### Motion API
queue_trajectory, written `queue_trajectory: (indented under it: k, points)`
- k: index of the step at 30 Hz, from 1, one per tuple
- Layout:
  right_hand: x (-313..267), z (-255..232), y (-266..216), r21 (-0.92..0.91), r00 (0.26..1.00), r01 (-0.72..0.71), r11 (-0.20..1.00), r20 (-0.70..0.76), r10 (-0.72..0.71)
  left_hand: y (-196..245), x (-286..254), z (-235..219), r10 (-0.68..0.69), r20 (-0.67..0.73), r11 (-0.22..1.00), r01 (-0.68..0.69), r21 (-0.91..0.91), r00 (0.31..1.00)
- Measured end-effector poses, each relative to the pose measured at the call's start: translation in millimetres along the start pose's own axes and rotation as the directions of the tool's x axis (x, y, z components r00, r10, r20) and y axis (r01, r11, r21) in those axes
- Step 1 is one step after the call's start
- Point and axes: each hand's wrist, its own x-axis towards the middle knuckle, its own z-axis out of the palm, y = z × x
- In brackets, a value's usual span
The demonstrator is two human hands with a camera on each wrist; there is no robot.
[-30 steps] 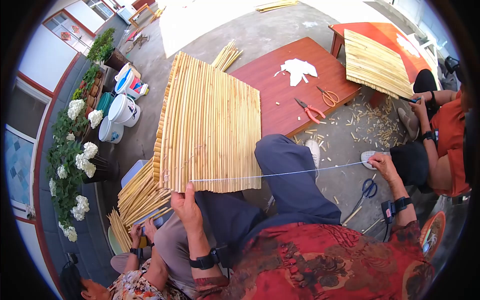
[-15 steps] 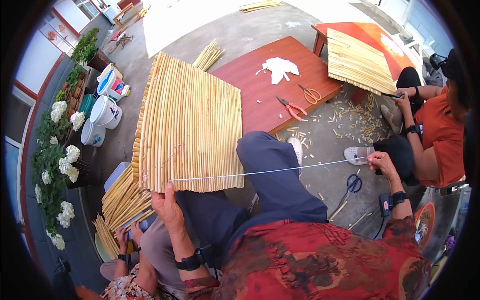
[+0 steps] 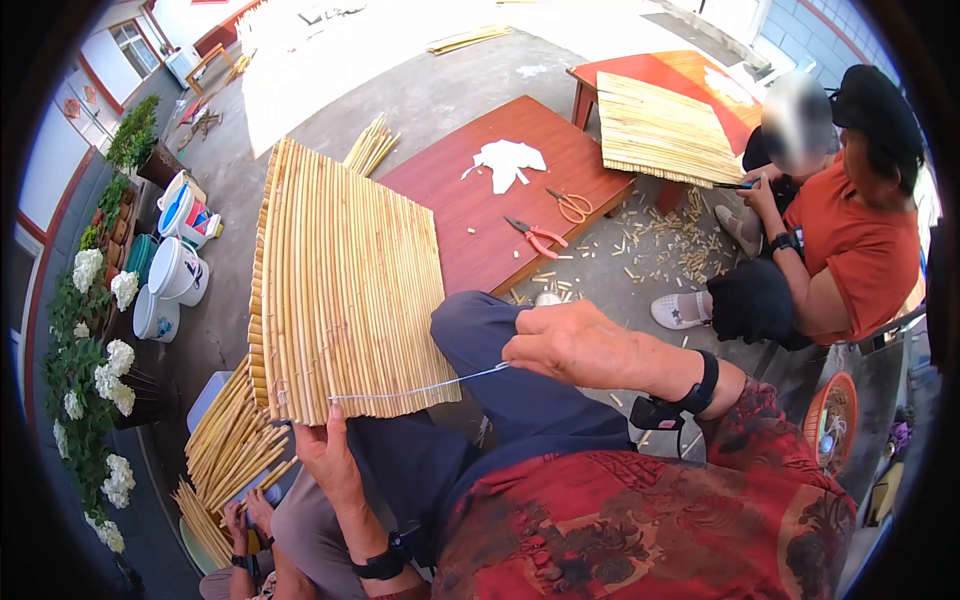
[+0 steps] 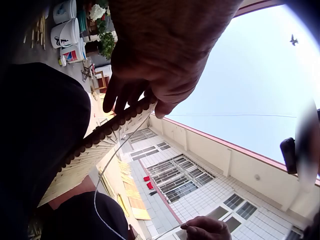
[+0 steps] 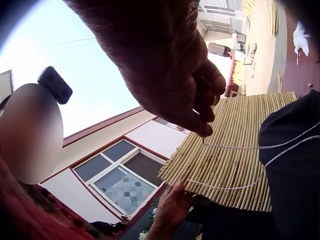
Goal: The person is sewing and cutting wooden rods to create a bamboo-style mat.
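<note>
A mat of thin pale sticks (image 3: 345,290) leans upright across the lap. My left hand (image 3: 330,462) grips its lower edge near the left corner, thumb on the front face; the left wrist view shows the fingers (image 4: 131,92) behind the stick ends. White string (image 3: 400,393) runs from beside that thumb across the mat's lower part to my right hand (image 3: 575,345), held above the knee. In the right wrist view the right hand (image 5: 175,85) pinches the string (image 5: 235,147) between thumb and fingertip, and a second length of string hangs in a loop below.
A low red table (image 3: 470,210) bears red-handled pliers (image 3: 537,236), scissors (image 3: 571,205) and white cloth or paper (image 3: 508,163). Loose sticks (image 3: 225,440) lie at left. At right a person in orange (image 3: 850,230) holds another stick mat (image 3: 665,130). Buckets (image 3: 178,272) and a basket (image 3: 832,420) stand farther out.
My right hand has come in from the far right to above the knee, and the string span between the hands is shorter. The left hand keeps its grip on the mat. The head view has shifted.
</note>
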Motion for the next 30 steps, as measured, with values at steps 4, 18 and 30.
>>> queue_trajectory:
  k: [4,18,30]
  points:
    - [27.6,24.9,-9.0,0.065,0.993,0.116,0.991,-0.011,-0.116,25.0,-16.7,0.8,-0.078,0.051,0.971,0.064,0.229,0.996]
    - [48.1,28.6,-53.4,0.133,0.945,0.328,0.935,-0.062,-0.322,60.5,-44.3,26.4,0.012,0.431,1.000,-0.004,-0.019,0.902]
    - [36.6,18.3,-45.7,0.524,0.985,0.170,0.835,-0.062,-0.161,41.4,-46.1,39.7,-0.044,0.457,0.989,0.103,-0.106,0.889]
